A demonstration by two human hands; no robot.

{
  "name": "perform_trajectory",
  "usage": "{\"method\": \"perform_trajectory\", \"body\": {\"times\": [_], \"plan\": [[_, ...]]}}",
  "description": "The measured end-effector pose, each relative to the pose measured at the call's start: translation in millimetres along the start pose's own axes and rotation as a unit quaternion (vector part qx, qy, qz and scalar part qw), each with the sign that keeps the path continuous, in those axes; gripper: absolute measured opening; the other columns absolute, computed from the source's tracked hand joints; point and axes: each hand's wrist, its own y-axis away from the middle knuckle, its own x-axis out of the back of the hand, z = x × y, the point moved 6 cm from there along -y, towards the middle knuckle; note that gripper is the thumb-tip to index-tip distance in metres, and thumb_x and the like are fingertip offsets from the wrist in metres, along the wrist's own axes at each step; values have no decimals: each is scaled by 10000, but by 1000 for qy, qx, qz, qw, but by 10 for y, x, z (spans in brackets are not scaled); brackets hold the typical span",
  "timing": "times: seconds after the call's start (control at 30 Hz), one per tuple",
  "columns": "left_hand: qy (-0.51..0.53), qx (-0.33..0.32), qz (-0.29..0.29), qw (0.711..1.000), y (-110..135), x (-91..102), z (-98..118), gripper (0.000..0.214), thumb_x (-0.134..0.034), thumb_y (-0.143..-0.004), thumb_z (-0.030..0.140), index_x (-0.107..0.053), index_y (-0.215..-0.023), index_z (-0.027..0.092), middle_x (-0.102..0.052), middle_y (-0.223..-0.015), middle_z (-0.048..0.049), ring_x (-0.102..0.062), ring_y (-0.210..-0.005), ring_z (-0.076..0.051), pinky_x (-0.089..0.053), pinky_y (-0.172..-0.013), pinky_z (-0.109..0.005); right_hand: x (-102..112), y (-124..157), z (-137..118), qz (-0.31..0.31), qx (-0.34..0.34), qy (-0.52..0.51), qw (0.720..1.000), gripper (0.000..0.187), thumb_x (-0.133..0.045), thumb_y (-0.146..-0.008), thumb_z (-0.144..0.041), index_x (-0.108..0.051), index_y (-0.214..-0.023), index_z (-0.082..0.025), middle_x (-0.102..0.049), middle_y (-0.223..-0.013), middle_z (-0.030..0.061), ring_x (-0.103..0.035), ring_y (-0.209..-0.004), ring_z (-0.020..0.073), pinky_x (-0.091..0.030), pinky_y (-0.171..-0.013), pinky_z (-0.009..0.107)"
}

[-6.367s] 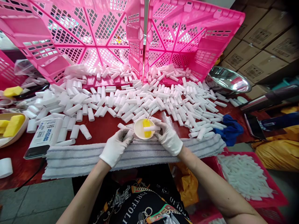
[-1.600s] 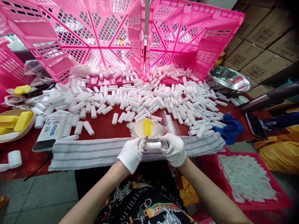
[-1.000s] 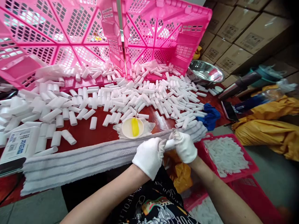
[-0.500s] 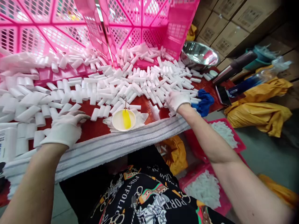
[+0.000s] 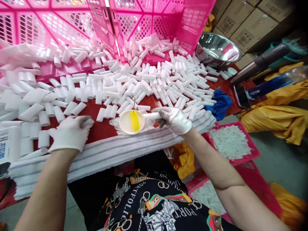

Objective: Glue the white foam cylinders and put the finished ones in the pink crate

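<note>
Beside cup (image 5: 131, 122), right hand (image 5: 174, 119) pinches white tube (image 5: 151, 115) by end. Tube judged light, hollow, crushable: hold mid-body, gentle pressure. Left hand (image 5: 71, 133) palm-down on table (image 5: 103, 129); cannot tell grip.

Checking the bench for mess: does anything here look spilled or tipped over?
Yes. Two pink crates lie tipped on their sides at the table's back, and white tubes spill from them loosely across the red table. It looks like a working heap, not damage.

A glossy dark-red tabletop (image 5: 103, 131) carries a wide scatter of short white plastic tubes (image 5: 144, 86). A grey-striped white towel (image 5: 115, 150) lies along its near edge and a crumpled blue cloth (image 5: 221, 102) at the right.
</note>
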Motion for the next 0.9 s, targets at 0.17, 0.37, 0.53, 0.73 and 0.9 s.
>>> {"method": "perform_trajectory", "body": {"times": [0.17, 0.37, 0.53, 0.73, 0.9], "plan": [[-5, -15, 57, 998, 165, -8, 210, 438, -454, -809, 532, -640, -1046, 214, -625, -999, -77, -553, -933, -272, -434, -823, -409, -416, -315, 124, 29, 71, 109, 991, 469, -577, -793, -479, -640, -1113, -142, -670, -774, 31, -594, -627, 104, -491, -585, 220], [265, 36, 97, 959, 379, -60, 347, 397, -479, -817, 502, -563, -1055, 196, -659, -916, -43, -614, -816, -175, -477, -779, -291, -496, -387, 222, -43, 210, 213, 953, 287, -601, -791, -381, -695, -967, -175, -666, -1058, 48, -608, -991, 196, -471, -916, 330], [397, -9, -16, 918, 370, -276, 678, 482, -413, -837, 545, -513, -1106, 157, -670, -952, -78, -636, -816, -173, -493, -757, -283, -399, -277, 245, 49, 231, 248, 939, 365, -563, -827, -361, -624, -1152, -206, -643, -1124, 61, -608, -996, 185, -469, -908, 306], [374, -9, -18, 927, 308, -421, 711, 450, -465, -812, 526, -546, -1078, 171, -666, -1023, -91, -627, -923, -211, -473, -835, -316, -466, -197, 249, 34, 220, 343, 912, 330, -577, -810, -385, -680, -1037, -169, -666, -837, 45, -621, -744, 167, -506, -722, 279], [391, -8, -30, 920, 308, -486, 646, 450, -460, -812, 541, -545, -1070, 182, -669, -996, -85, -632, -886, -206, -478, -819, -322, -479, -127, 296, 63, 243, 280, 927, 310, -539, -847, -360, -638, -1110, -230, -664, -1048, 48, -630, -920, 186, -502, -852, 309]]}}
